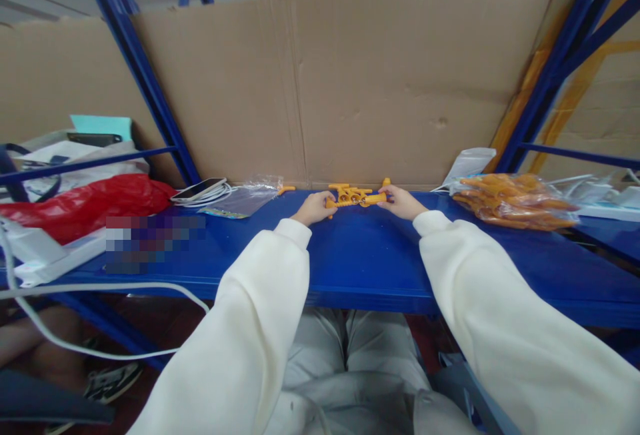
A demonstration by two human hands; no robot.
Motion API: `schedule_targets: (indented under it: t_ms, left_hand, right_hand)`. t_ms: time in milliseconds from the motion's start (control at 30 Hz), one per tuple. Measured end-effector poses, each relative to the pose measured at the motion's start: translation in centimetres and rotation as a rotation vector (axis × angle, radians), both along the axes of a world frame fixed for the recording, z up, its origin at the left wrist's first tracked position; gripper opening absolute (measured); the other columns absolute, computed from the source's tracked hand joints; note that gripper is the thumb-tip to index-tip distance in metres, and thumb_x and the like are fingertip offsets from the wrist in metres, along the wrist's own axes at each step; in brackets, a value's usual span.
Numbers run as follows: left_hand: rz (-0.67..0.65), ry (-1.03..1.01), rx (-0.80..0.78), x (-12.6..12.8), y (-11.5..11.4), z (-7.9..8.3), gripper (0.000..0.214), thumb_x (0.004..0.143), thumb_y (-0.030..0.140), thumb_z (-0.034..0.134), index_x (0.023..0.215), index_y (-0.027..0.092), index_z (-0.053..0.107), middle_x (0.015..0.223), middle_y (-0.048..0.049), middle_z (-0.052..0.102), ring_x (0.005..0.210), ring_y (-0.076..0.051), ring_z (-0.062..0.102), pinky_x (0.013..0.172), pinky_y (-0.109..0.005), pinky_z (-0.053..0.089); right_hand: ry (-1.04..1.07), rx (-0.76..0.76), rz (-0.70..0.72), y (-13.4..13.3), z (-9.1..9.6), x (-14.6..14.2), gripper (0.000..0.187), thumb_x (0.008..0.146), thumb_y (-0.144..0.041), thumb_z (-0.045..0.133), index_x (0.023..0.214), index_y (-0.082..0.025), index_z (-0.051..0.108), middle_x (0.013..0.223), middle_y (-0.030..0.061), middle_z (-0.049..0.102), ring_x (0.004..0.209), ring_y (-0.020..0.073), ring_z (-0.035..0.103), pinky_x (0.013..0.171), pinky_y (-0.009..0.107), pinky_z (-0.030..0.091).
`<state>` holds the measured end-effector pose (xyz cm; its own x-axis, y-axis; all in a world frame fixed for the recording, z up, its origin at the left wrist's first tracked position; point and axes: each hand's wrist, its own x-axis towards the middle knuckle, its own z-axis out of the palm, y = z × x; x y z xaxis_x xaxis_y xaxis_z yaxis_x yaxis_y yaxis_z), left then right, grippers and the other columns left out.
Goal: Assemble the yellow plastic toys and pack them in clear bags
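Note:
My left hand (314, 208) is closed at the left end of a cluster of orange plastic parts (354, 196), its fingertips pinching a small orange piece (331, 204). At the cluster's right end, my right hand (403, 203) pinches another orange plastic part (374, 198), with an orange knob (387, 182) rising beside its fingers. Small round metallic-looking spots show among the parts. Whether all these parts are joined cannot be made out. A loose orange piece (287, 190) lies to the left, by a clear plastic bag (245, 200).
On the blue shelf (370, 265), a bag of orange parts (515, 200) lies at right. At left are a phone (199, 190) with a coiled white cable, a red plastic bag (100, 200) and a white power strip (63, 258). A cardboard panel (380, 88) stands behind.

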<state>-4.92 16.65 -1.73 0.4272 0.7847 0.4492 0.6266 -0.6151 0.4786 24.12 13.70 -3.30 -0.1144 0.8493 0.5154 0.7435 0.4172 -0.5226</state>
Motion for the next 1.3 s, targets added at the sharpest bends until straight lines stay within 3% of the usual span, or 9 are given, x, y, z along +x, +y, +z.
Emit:
schedule_targets:
  t_ms: [300, 433, 600, 800, 1033, 1133, 1300]
  left_hand:
    - [-0.048, 0.009, 0.039, 0.9, -0.8, 0.2, 0.021, 0.075, 0.021, 0.073, 0.095, 0.018, 0.070, 0.061, 0.0036, 0.062, 0.060, -0.014, 0.059, 0.064, -0.024, 0.045]
    - [0.000, 0.009, 0.053, 0.9, -0.9, 0.3, 0.021, 0.076, 0.020, 0.074, 0.096, 0.016, 0.071, 0.066, 0.0023, 0.065, 0.064, -0.014, 0.061, 0.067, -0.025, 0.046]
    - [0.013, 0.006, 0.078, 0.9, -0.6, 0.1, 0.022, 0.076, 0.021, 0.075, 0.097, 0.016, 0.070, 0.066, 0.0029, 0.063, 0.062, -0.013, 0.058, 0.065, -0.024, 0.044]
    - [-0.016, -0.013, 0.076, 0.7, -0.4, 0.0, 0.022, 0.077, 0.021, 0.074, 0.097, 0.017, 0.068, 0.063, 0.0035, 0.063, 0.059, -0.012, 0.056, 0.061, -0.023, 0.042]
    - [-0.036, -0.096, -0.051, 0.9, -1.0, 0.2, 0.025, 0.083, 0.020, 0.068, 0.108, 0.017, 0.064, 0.064, 0.0055, 0.062, 0.050, -0.011, 0.056, 0.056, -0.022, 0.045]
    - [-0.036, -0.126, -0.013, 0.9, -0.7, 0.1, 0.024, 0.082, 0.018, 0.068, 0.105, 0.018, 0.063, 0.064, 0.0065, 0.061, 0.052, -0.010, 0.057, 0.057, -0.021, 0.047]
    - [-0.031, -0.123, 0.076, 0.8, -0.3, 0.2, 0.027, 0.078, 0.015, 0.072, 0.103, 0.018, 0.063, 0.080, 0.0011, 0.067, 0.070, -0.014, 0.064, 0.070, -0.025, 0.051]
  right_hand:
    - [0.048, 0.048, 0.120, -1.3, 0.7, -2.8, 0.045, 0.081, -0.024, 0.073, 0.124, -0.021, 0.064, 0.125, 0.0129, 0.070, 0.110, 0.0268, 0.070, 0.100, 0.050, 0.056]
    - [0.092, 0.012, 0.163, -1.7, 0.9, -2.7, 0.047, 0.079, -0.020, 0.071, 0.125, -0.022, 0.061, 0.125, 0.0122, 0.069, 0.100, 0.0242, 0.071, 0.094, 0.050, 0.059]
    - [0.137, -0.030, 0.172, -1.3, 0.6, -2.3, 0.035, 0.082, -0.017, 0.068, 0.116, -0.018, 0.061, 0.121, 0.0131, 0.069, 0.090, 0.0204, 0.072, 0.089, 0.047, 0.061]
    - [0.228, -0.089, 0.162, -1.4, 0.8, -2.7, 0.028, 0.089, -0.033, 0.071, 0.111, -0.018, 0.062, 0.100, 0.0087, 0.072, 0.068, 0.0162, 0.071, 0.073, 0.037, 0.064]
    - [0.341, -0.208, 0.097, -2.5, 1.8, -3.7, 0.028, 0.098, -0.048, 0.061, 0.095, -0.020, 0.059, 0.067, 0.0011, 0.068, 0.049, 0.0123, 0.063, 0.052, 0.024, 0.057]
    - [0.415, -0.238, 0.137, -2.5, 1.8, -3.6, 0.026, 0.095, -0.044, 0.068, 0.103, -0.021, 0.057, 0.069, -0.0008, 0.067, 0.048, 0.0110, 0.062, 0.047, 0.022, 0.055]
    - [0.457, -0.240, 0.173, -2.1, 1.2, -3.0, 0.043, 0.082, -0.036, 0.081, 0.114, -0.021, 0.056, 0.083, 0.0000, 0.069, 0.055, 0.0132, 0.067, 0.056, 0.029, 0.060]
